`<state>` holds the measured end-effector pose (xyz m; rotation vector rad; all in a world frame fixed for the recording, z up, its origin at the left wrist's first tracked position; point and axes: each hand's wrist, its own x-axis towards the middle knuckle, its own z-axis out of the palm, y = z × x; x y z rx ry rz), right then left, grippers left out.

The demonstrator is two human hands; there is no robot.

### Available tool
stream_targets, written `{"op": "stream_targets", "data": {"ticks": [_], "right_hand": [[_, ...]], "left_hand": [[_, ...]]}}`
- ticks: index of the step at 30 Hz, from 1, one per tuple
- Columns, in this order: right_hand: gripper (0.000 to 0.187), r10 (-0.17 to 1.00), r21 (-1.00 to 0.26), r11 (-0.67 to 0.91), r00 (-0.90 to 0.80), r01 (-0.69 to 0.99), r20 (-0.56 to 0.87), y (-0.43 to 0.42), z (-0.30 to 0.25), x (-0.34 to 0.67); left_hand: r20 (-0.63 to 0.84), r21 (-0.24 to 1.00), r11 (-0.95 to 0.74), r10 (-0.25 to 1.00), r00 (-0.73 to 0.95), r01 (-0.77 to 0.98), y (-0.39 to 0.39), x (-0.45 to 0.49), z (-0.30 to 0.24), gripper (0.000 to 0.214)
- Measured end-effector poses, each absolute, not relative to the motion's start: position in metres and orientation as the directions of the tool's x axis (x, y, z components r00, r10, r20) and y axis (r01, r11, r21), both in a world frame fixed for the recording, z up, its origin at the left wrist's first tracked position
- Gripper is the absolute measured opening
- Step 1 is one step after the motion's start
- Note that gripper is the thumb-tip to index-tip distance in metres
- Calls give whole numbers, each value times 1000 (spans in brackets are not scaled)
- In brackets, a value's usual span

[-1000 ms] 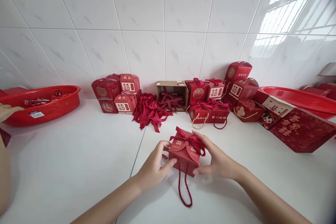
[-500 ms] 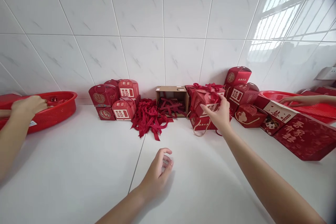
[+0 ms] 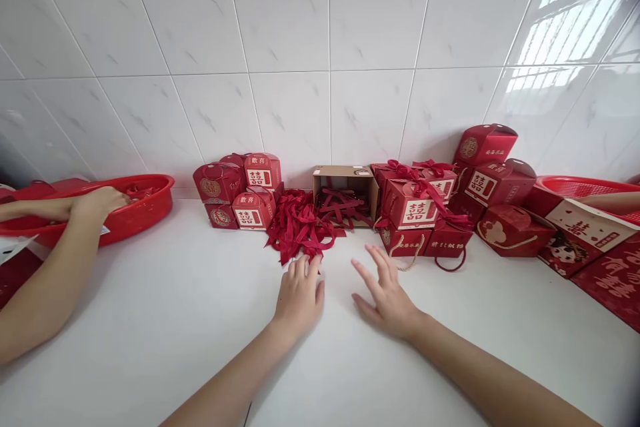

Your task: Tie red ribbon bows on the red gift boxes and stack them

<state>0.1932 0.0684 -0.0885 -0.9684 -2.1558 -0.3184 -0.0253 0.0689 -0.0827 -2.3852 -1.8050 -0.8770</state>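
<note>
My left hand (image 3: 299,293) lies flat on the white counter, fingers stretched toward the pile of red ribbons (image 3: 300,230), fingertips just short of it or touching its edge. My right hand (image 3: 386,293) hovers open beside it, fingers spread, holding nothing. A red gift box with a ribbon bow (image 3: 411,203) now rests on top of the stack of ribboned boxes behind my right hand. A small cardboard box (image 3: 345,190) with more ribbons stands against the wall.
Plain red boxes (image 3: 240,190) are stacked left of the ribbons, more red boxes (image 3: 493,180) at the right. Another person's hand (image 3: 97,203) reaches into a red basket (image 3: 143,203) at the left. A second red basket (image 3: 585,190) sits far right, beside flat red boxes (image 3: 580,233).
The ribboned box I held in both hands was carried by my right hand to the stack and let go. Both hands now reach open toward the ribbon pile.
</note>
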Motion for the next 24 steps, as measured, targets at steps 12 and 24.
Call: {"op": "stream_targets", "data": {"ticks": [12, 24], "right_hand": [[56, 744, -400, 651, -441, 645, 502, 60, -93, 188], [46, 801, -488, 593, -408, 641, 438, 54, -99, 194]], "left_hand": [[436, 328, -322, 885, 160, 888, 93, -38, -84, 23], [418, 310, -405, 870, 259, 860, 84, -30, -80, 23]]}}
